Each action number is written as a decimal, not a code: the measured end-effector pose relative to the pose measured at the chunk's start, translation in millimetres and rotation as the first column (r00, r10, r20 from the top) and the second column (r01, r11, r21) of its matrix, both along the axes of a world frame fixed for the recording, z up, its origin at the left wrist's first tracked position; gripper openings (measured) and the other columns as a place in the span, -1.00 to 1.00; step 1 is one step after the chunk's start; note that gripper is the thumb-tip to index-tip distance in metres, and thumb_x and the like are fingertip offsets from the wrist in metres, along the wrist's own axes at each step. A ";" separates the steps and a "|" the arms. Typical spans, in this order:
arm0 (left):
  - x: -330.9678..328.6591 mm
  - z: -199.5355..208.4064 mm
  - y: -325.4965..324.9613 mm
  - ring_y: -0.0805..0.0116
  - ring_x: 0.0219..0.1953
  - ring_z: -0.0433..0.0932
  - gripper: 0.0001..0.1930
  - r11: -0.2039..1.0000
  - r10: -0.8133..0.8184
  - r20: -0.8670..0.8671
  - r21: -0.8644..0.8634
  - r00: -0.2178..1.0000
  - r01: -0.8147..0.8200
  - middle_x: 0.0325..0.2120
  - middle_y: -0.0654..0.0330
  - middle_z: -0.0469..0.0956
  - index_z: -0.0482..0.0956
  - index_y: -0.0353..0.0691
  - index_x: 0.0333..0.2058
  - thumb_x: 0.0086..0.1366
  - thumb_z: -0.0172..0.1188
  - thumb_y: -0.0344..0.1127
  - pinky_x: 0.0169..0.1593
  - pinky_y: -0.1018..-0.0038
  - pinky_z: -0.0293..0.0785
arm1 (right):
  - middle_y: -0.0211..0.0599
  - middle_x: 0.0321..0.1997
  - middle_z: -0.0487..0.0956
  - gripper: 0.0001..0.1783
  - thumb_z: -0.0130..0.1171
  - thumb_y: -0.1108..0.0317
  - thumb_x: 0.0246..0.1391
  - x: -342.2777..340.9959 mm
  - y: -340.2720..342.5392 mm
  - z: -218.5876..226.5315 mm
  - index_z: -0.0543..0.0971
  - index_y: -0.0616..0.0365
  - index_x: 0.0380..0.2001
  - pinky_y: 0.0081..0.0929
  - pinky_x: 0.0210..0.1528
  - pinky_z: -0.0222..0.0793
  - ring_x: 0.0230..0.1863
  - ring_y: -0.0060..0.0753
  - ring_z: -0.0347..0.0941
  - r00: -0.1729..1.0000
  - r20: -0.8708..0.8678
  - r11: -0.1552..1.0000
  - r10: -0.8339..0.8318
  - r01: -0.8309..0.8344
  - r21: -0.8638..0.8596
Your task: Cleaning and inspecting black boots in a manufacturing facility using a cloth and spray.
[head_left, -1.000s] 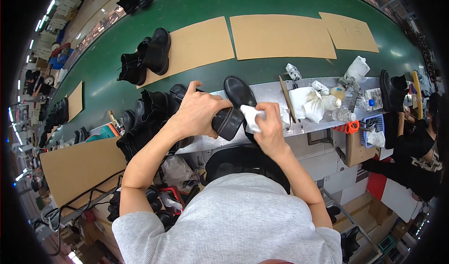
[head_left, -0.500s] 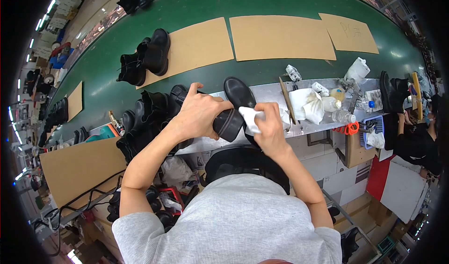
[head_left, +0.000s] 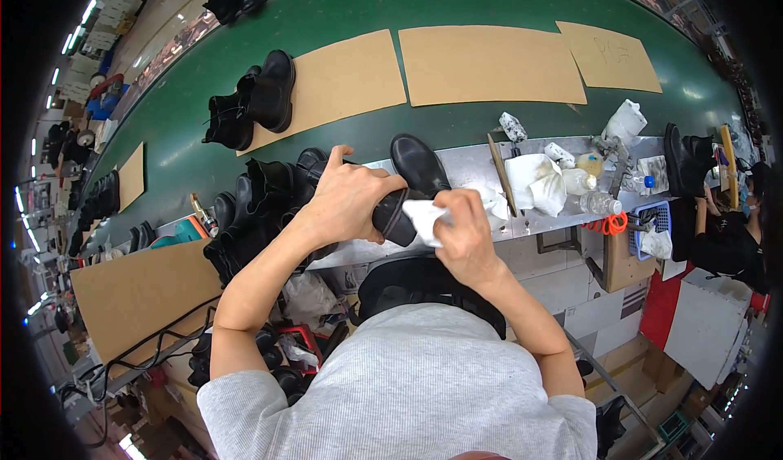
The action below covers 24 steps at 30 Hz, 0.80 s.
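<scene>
My left hand (head_left: 349, 201) is wrapped round a black leather boot (head_left: 394, 222) above the near edge of the bench. Pinched in my right hand (head_left: 467, 240) is a crumpled white cloth (head_left: 425, 220), pressed against the boot's end. Just beyond them lies another black boot (head_left: 417, 161), its rounded toe pointing away from me and part of it hidden behind my hands. Several more black boots (head_left: 265, 189) stand close together to the left of my left hand.
Along the bench's metal strip at right are a wooden stick (head_left: 501, 174), a white rag (head_left: 537, 184), clear bottles (head_left: 599, 203) and orange-handled scissors (head_left: 608, 223). Cardboard sheets (head_left: 493, 64) lie on the green surface (head_left: 342, 15), with a pair of boots (head_left: 272, 93). A person (head_left: 726, 227) works at far right.
My right hand has moved slightly left and toward me, carrying the cloth across onto the end of the held boot. My left hand and the boot have stayed almost still.
</scene>
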State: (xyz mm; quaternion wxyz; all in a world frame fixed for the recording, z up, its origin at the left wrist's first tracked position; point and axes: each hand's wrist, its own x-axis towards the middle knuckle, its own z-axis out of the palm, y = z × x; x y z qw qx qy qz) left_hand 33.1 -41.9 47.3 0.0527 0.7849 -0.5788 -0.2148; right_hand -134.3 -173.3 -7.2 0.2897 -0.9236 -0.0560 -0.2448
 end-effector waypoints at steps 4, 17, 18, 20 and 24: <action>-2.2 1.9 0.1 0.27 -0.28 0.57 -0.32 0.999 -0.035 0.025 0.028 0.999 0.035 -0.38 0.29 0.62 0.56 -0.02 -0.21 -0.52 0.49 -0.20 0.12 0.13 0.11 | -0.08 -0.16 0.37 -0.67 0.08 0.66 -0.54 5.9 -9.7 -19.0 0.52 0.38 -0.48 -0.24 -0.08 0.29 -0.11 0.00 0.27 0.992 -0.105 0.974 -0.067 0.088 0.207; -1.2 4.9 -1.4 0.26 -0.25 0.57 -0.30 0.999 0.024 -0.003 0.047 1.000 -0.024 -0.36 0.27 0.62 0.55 -0.02 -0.18 -0.51 0.49 -0.17 0.13 0.13 0.09 | -0.17 -0.16 0.39 -0.79 0.16 0.56 -0.44 -6.4 2.6 -7.5 0.53 0.29 -0.54 -0.24 -0.14 0.29 -0.10 -0.09 0.31 1.000 -0.007 0.996 -0.027 0.027 0.080; -1.4 4.6 -2.4 0.26 -0.25 0.57 -0.30 0.999 0.018 -0.002 0.046 1.000 -0.018 -0.36 0.27 0.62 0.55 -0.02 -0.18 -0.51 0.49 -0.17 0.13 0.13 0.09 | -0.17 -0.16 0.39 -0.79 0.16 0.56 -0.44 -2.8 0.2 -10.7 0.53 0.29 -0.54 -0.24 -0.14 0.29 -0.10 -0.09 0.31 0.999 -0.005 0.996 -0.033 0.033 0.079; -5.8 2.0 -2.6 0.27 -0.25 0.57 -0.30 0.998 -0.035 0.021 0.051 0.999 0.034 -0.36 0.27 0.62 0.55 -0.03 -0.18 -0.51 0.49 -0.16 0.14 0.14 0.08 | -0.17 -0.16 0.36 -0.68 0.15 0.60 -0.45 2.3 -4.8 -21.8 0.54 0.31 -0.43 -0.25 -0.14 0.30 -0.13 -0.06 0.28 0.986 -0.084 0.983 -0.140 0.149 0.104; -6.5 -2.3 5.6 0.23 -0.34 0.58 -0.31 0.999 -0.030 0.049 -0.039 0.998 0.032 -0.45 0.30 0.60 0.56 0.03 -0.18 -0.50 0.50 -0.21 0.13 0.08 0.10 | -0.13 -0.16 0.35 -0.57 0.14 0.63 -0.49 -2.3 -13.3 -34.0 0.53 0.30 -0.33 -0.23 -0.15 0.32 -0.17 -0.04 0.26 0.969 -0.215 0.984 -0.123 0.148 0.102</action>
